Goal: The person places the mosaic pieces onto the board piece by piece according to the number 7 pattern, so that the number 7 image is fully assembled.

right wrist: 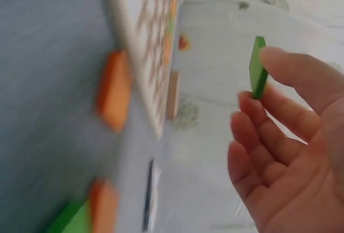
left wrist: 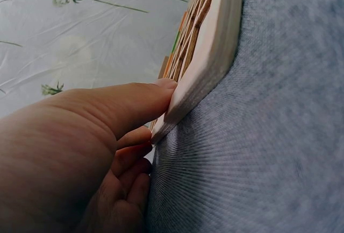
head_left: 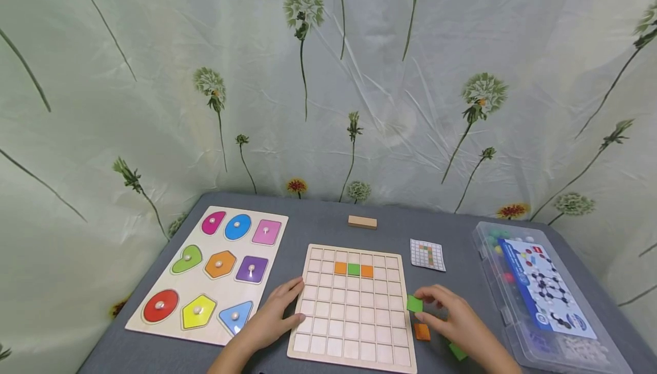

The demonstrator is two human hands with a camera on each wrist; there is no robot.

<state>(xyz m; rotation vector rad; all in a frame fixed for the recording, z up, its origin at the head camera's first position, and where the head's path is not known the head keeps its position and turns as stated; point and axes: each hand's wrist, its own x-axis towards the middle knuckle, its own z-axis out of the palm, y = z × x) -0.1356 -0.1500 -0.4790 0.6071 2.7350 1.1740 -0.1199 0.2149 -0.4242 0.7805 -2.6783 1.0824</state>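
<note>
One green tile [head_left: 414, 304] in right hand [head_left: 447, 309]; second tile [head_left: 457, 352] part-hidden

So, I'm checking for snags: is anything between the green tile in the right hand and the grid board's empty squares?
Nothing visible is. The right hand pinches the green tile beside the right edge of the grid board; an orange tile lies nearer the person, and the left hand is at the opposite edge.

The grid board [head_left: 351, 311] looks wooden, the case [head_left: 518, 312] glossy plastic.
</note>
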